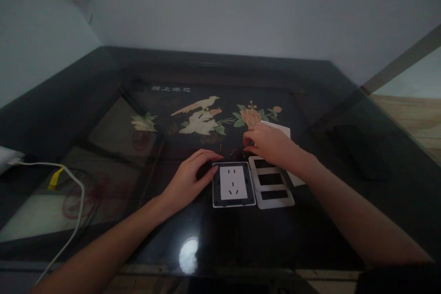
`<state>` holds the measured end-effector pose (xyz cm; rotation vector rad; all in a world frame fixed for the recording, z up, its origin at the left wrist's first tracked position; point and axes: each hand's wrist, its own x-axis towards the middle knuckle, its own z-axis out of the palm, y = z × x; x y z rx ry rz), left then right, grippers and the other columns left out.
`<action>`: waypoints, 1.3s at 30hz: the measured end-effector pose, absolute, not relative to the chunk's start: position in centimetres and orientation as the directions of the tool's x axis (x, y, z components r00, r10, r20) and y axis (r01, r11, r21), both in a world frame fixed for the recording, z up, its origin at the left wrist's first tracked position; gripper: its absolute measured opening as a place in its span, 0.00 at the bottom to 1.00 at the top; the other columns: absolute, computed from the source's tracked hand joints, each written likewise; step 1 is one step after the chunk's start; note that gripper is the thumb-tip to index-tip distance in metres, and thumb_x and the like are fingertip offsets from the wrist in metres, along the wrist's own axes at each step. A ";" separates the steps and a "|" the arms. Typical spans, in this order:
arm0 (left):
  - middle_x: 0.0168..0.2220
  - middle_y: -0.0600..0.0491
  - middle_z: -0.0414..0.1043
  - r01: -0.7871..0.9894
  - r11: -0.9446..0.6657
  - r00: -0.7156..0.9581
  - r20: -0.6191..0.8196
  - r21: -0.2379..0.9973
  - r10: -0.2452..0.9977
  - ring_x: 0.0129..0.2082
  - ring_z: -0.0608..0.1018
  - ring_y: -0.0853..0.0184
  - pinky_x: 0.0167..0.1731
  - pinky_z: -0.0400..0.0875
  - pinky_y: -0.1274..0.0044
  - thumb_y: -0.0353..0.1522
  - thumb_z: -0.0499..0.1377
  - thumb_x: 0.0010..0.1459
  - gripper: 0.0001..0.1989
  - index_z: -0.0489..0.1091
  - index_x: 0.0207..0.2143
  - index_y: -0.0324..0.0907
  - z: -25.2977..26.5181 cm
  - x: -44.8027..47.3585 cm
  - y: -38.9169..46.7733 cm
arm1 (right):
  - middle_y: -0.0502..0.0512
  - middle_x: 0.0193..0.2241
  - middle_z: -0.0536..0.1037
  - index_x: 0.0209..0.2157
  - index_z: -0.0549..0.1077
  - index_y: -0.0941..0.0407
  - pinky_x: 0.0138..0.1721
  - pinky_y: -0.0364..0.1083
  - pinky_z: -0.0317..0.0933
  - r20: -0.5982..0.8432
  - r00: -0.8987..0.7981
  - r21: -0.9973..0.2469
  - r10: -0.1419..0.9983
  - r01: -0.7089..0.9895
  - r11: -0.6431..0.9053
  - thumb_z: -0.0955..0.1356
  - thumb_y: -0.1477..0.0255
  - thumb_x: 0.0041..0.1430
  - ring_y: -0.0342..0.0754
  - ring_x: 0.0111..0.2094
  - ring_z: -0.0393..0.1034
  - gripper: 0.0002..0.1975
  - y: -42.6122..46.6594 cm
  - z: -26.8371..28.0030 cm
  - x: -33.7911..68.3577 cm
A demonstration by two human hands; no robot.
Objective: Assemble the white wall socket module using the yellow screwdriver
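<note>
Left hand (pixel 186 175) half-open at socket (pixel 225 184), right (pixel 268 142) near-closed

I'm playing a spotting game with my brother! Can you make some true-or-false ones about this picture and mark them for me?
1. The left hand is at the edge of the socket. True.
2. The white frames lie beside the socket. True.
3. The socket's face is red. False: it is white.
4. A yellow tag is on the white cable. True.
5. The right hand is holding the white cable. False: it is by the white frames.
</note>
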<state>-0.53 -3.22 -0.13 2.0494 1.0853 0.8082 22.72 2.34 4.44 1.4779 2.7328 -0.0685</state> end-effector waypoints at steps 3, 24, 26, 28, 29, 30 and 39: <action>0.46 0.49 0.72 0.445 -0.430 0.476 0.199 0.785 0.856 0.48 0.75 0.64 0.50 0.71 0.68 0.29 0.53 0.65 0.10 0.70 0.47 0.42 0.0 -0.6 -3.4 | 0.57 0.33 0.77 0.31 0.77 0.57 0.36 0.51 0.66 -0.076 -0.540 0.000 0.838 0.841 0.541 0.71 0.73 0.57 0.55 0.39 0.72 0.03 2.1 4.5 23.5; 0.45 0.50 0.72 0.432 -0.439 0.510 0.188 0.788 0.839 0.47 0.75 0.65 0.49 0.71 0.70 0.28 0.54 0.65 0.10 0.69 0.47 0.42 -0.7 -0.5 -3.4 | 0.64 0.42 0.75 0.34 0.78 0.59 0.43 0.52 0.62 -0.018 -0.582 0.145 0.813 0.803 0.578 0.70 0.78 0.56 0.58 0.45 0.66 0.03 -1.9 3.1 25.4; 0.45 0.51 0.72 0.433 -0.440 0.514 0.186 0.787 0.837 0.47 0.74 0.65 0.49 0.70 0.70 0.28 0.54 0.65 0.10 0.69 0.47 0.42 -0.6 -0.5 -3.4 | 0.63 0.42 0.75 0.33 0.78 0.59 0.42 0.52 0.62 0.030 -0.569 0.178 0.822 0.812 0.555 0.70 0.79 0.56 0.58 0.45 0.65 0.03 -2.7 2.6 25.5; 0.46 0.50 0.72 0.435 -0.443 0.518 0.184 0.784 0.835 0.47 0.74 0.65 0.50 0.70 0.70 0.28 0.53 0.65 0.10 0.69 0.47 0.42 -0.6 -0.5 -3.4 | 0.62 0.42 0.75 0.33 0.78 0.58 0.40 0.51 0.61 0.095 -0.549 0.208 0.830 0.827 0.523 0.71 0.77 0.56 0.57 0.44 0.65 0.02 -3.2 2.0 25.4; 0.46 0.50 0.72 0.434 -0.445 0.520 0.185 0.783 0.834 0.47 0.74 0.65 0.50 0.70 0.70 0.28 0.53 0.65 0.10 0.69 0.47 0.42 -0.6 -0.5 -3.4 | 0.62 0.41 0.76 0.33 0.78 0.58 0.40 0.51 0.60 0.122 -0.538 0.216 0.834 0.834 0.507 0.72 0.77 0.56 0.57 0.44 0.65 0.02 -3.4 1.6 25.3; 0.46 0.50 0.72 0.433 -0.447 0.521 0.187 0.783 0.833 0.47 0.74 0.65 0.49 0.70 0.70 0.28 0.53 0.65 0.10 0.69 0.47 0.42 -0.6 -0.5 -3.4 | 0.61 0.40 0.76 0.33 0.78 0.58 0.39 0.51 0.60 0.143 -0.528 0.221 0.837 0.842 0.493 0.72 0.76 0.56 0.57 0.43 0.65 0.02 -3.5 1.3 25.3; 0.46 0.50 0.72 0.436 -0.459 0.516 0.203 0.774 0.832 0.47 0.74 0.66 0.50 0.70 0.70 0.28 0.53 0.65 0.10 0.69 0.47 0.42 -0.6 -0.5 -3.3 | 0.62 0.36 0.76 0.31 0.76 0.60 0.38 0.51 0.60 0.172 -0.521 0.262 0.836 0.843 0.471 0.70 0.77 0.58 0.57 0.40 0.67 0.02 -3.8 1.3 25.1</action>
